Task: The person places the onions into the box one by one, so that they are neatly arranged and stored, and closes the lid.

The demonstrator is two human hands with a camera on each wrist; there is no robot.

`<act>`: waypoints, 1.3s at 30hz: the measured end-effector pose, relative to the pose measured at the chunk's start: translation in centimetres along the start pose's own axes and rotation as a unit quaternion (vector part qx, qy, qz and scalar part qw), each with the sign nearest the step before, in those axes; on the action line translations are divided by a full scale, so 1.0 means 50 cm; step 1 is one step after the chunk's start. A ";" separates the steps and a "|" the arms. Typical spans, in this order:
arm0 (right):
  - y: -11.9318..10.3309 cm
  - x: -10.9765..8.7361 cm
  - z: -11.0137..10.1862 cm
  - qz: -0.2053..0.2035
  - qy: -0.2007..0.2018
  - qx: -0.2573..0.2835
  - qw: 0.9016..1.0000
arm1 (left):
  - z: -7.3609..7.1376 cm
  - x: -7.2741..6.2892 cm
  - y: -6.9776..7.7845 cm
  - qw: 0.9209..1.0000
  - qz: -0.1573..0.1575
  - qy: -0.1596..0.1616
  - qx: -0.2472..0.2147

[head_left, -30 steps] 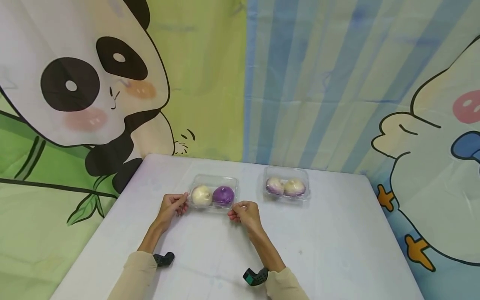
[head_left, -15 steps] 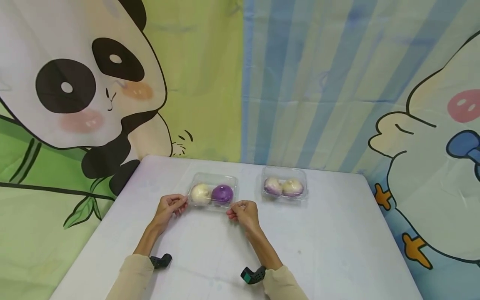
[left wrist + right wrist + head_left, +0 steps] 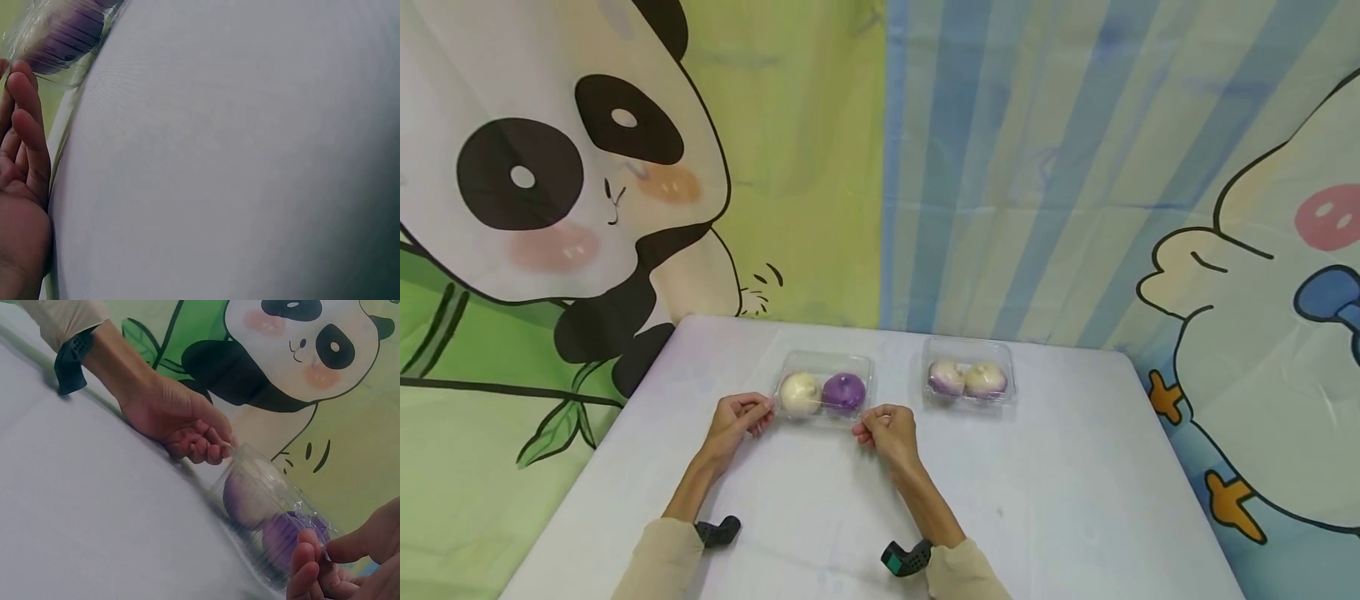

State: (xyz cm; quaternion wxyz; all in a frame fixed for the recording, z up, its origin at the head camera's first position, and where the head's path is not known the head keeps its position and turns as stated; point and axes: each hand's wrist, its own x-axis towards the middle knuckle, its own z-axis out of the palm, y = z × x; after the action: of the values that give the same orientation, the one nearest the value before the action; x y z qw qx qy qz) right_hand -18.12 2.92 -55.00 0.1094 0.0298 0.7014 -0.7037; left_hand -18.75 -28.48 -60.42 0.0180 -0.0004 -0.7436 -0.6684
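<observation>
A clear plastic box (image 3: 827, 362) holds two round, onion-like bulbs: a cream one (image 3: 800, 394) on the left and a deep purple one (image 3: 844, 393) on the right. My left hand (image 3: 733, 423) pinches the box's near left corner between thumb and fingers. At the near right corner, my right hand (image 3: 892, 433) pinches the rim; thumb and forefinger meet on the clear plastic in the right wrist view. From that side the cream bulb (image 3: 250, 494) shows a purple underside. Only part of the box (image 3: 62, 78) enters the left wrist view, above the left hand's fingertips.
A second clear plastic box (image 3: 970, 346) with two cream-and-purple bulbs (image 3: 967, 380) stands to the right on the white table (image 3: 1075, 483). Behind the table hangs a cloth backdrop (image 3: 808, 167) printed with a panda and stripes. Each wrist wears a black camera (image 3: 907, 558).
The head view has shifted slightly. Both hands keep their pinch on the box corners, and neither box has visibly moved on the table.
</observation>
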 end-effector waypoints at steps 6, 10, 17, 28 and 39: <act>0.007 -0.002 0.002 -0.002 0.000 0.002 1.000 | 0.005 -0.006 -0.003 1.000 -0.001 0.007 0.003; 0.008 0.005 0.003 -0.001 0.005 0.000 1.000 | 0.006 0.001 -0.005 1.000 0.010 0.010 -0.002; 0.003 0.006 0.002 -0.003 0.008 0.000 1.000 | 0.010 0.005 0.001 1.000 0.007 0.008 -0.016; 0.004 0.018 0.006 -0.009 0.015 0.027 0.999 | 0.004 0.003 0.002 1.000 -0.008 0.010 0.005; -0.011 0.070 -0.001 0.002 0.072 0.089 0.993 | 0.013 0.006 0.005 1.000 -0.016 0.014 0.009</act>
State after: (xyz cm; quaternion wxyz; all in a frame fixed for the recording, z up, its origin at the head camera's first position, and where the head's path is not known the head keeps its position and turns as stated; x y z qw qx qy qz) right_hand -21.65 2.55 -55.15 0.0564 0.0913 0.6417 -0.7594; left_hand -19.05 -27.84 -60.25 0.0181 0.0212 -0.7493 -0.6616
